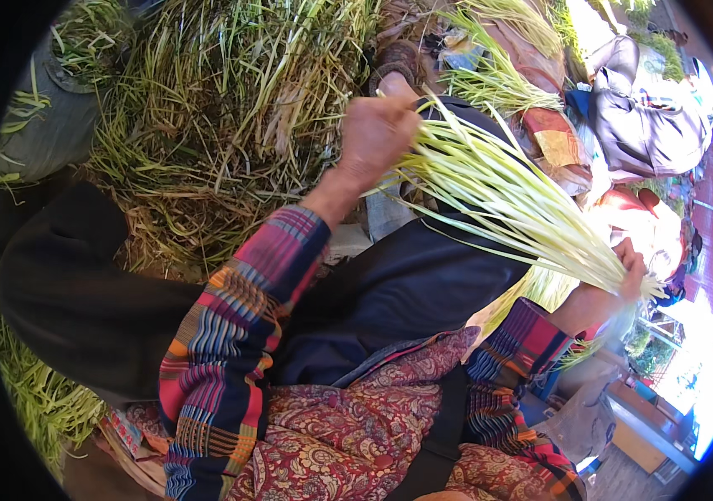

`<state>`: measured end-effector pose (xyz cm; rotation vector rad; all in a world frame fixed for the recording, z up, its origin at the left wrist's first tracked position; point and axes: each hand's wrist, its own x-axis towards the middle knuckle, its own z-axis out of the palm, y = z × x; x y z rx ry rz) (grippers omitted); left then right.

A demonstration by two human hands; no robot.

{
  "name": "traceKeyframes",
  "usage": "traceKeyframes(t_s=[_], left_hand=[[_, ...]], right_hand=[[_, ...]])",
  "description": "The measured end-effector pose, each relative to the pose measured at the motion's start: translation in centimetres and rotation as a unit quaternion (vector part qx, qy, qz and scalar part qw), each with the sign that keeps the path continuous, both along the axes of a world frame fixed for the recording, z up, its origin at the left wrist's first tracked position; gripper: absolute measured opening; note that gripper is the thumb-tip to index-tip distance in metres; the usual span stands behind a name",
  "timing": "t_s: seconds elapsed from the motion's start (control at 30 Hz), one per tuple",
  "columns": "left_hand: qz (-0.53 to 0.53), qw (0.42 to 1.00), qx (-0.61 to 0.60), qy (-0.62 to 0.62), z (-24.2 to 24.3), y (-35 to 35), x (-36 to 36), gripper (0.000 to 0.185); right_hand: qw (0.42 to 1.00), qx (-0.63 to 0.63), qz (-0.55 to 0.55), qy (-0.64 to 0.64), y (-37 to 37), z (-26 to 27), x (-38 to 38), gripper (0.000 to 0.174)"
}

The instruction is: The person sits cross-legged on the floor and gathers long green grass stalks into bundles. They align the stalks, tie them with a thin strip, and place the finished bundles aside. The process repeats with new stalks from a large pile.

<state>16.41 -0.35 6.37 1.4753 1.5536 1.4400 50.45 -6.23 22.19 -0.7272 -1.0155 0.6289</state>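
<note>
A bundle of long, pale green chive-like stalks (pixel 506 194) stretches between my two hands, above a leg in dark trousers (pixel 387 282). My right hand (pixel 629 272) grips its gathered, whitish end at the right. At the loose, fanned-out end, my left hand (pixel 378 134) is closed in a slightly blurred fist, with some stalks running into it. The left fingertips are turned away from view. Both my arms wear multicoloured plaid sleeves (pixel 225 313).
Loose green and yellowed leaves (pixel 231 119) form a large heap at upper left. A grey container (pixel 49 125) stands beside it. Another bunch of stalks (pixel 500 75) rests on sacking at upper right. Another person in greyish clothing (pixel 644 125) is beyond; strong sunlight washes out the far right.
</note>
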Motion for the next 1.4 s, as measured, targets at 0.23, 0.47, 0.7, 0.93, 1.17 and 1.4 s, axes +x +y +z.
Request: traceKeyframes(t_s=[0.23, 0.47, 0.7, 0.93, 1.17, 1.4], left_hand=[[-0.051, 0.944, 0.023, 0.325, -1.8, -2.8, -6.9, 0.015], [-0.667, 0.741, -0.069, -0.042, 8.7, -5.3, 0.1, 0.04], [-0.519, 0.628, -0.179, -0.552, 7.7, -4.6, 5.3, 0.045], [-0.432, 0.513, -0.128, -0.731, 5.0, -3.7, 2.0, 0.068], [-0.355, 0.58, -0.024, -0.733, 5.0, -2.6, -0.5, 0.093], [-0.285, 0.589, 0.006, -0.756, 5.6, -2.0, -0.8, 0.083]], right_hand=[[0.987, -0.007, -0.066, -0.148, 0.8, 2.1, -1.9, 0.027], [0.941, 0.017, -0.173, -0.29, 2.6, 3.6, -10.0, 0.03], [0.837, -0.014, -0.33, -0.436, 1.4, 5.2, -15.1, 0.033], [0.913, -0.057, -0.286, -0.285, 0.5, 4.9, -12.0, 0.035], [0.737, -0.078, -0.382, -0.552, -2.8, 3.5, -6.9, 0.039], [0.798, -0.107, -0.373, -0.461, -5.0, 3.2, -5.0, 0.031]])
